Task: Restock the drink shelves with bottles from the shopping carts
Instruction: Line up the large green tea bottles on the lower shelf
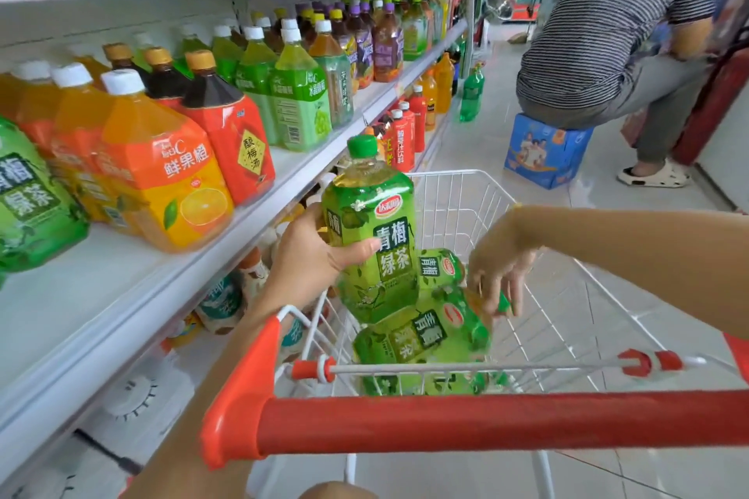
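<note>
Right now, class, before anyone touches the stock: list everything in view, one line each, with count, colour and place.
held green tea bottle: one, green, upright above the cart
lying green tea bottles: at least three, green, inside the cart
shopping cart: one, white wire, red handle, beside the shelves
drink shelves: several tiers, white, left side
orange juice bottles: at least three, orange, middle shelf
plum drink bottles: three seen, red labels, right of the orange ones
grape drink bottles: several, pale green, further along
carton: one, blue, on the floor
seated person: one, striped shirt, on the carton
left grip: one, grips the held bottle
right grip: one, at a lying bottle's cap, hold unclear
</note>
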A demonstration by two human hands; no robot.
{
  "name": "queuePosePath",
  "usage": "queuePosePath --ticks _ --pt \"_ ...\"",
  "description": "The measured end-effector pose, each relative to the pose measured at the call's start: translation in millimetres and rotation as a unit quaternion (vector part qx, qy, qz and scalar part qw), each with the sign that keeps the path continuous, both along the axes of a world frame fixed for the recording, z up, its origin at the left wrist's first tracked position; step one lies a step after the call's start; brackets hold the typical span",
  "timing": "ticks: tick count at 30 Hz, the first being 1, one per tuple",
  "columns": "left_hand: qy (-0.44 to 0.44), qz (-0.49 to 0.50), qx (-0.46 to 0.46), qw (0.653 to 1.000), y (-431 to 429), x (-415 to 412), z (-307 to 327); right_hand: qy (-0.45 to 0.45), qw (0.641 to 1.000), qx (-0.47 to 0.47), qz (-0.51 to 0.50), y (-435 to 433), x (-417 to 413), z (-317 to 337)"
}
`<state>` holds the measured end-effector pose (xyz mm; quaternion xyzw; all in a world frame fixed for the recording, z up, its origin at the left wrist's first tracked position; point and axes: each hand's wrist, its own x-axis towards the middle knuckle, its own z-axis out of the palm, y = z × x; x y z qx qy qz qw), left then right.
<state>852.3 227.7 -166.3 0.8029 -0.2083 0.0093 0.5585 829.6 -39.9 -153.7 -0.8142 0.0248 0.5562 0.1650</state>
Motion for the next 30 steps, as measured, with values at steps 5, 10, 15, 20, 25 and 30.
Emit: queuePosePath --ticks 5,10,15,20,25,30 --pt "-0.005 0.046 -0.127 0.991 3.2 1.4 19.4 -0.277 0.961 -0.006 -0.017 27.3 22.5 41.8" --pt "-0.063 0.091 -0.128 0.986 28.9 3.0 56.5 -0.425 0.898 -0.019 0.113 65.5 30.8 48.8" --pt "-0.078 0.096 -0.082 0.989 62.9 -0.7 69.3 -0.484 0.87 0.096 0.004 49.2 23.5 28.0" --pt "-0.063 0.115 -0.063 0.989 74.7 -3.2 61.0 -0.403 0.908 0.106 -0.034 48.9 6.6 6.0" --pt "-0.054 0.13 -0.062 0.988 78.1 -7.0 51.4 -0.438 0.889 0.056 -0.123 67.5 4.3 -6.0" --pt "-0.049 0.148 -0.056 0.986 86.8 -9.7 37.2 -0.443 0.883 0.063 -0.144 72.5 5.0 -8.1"
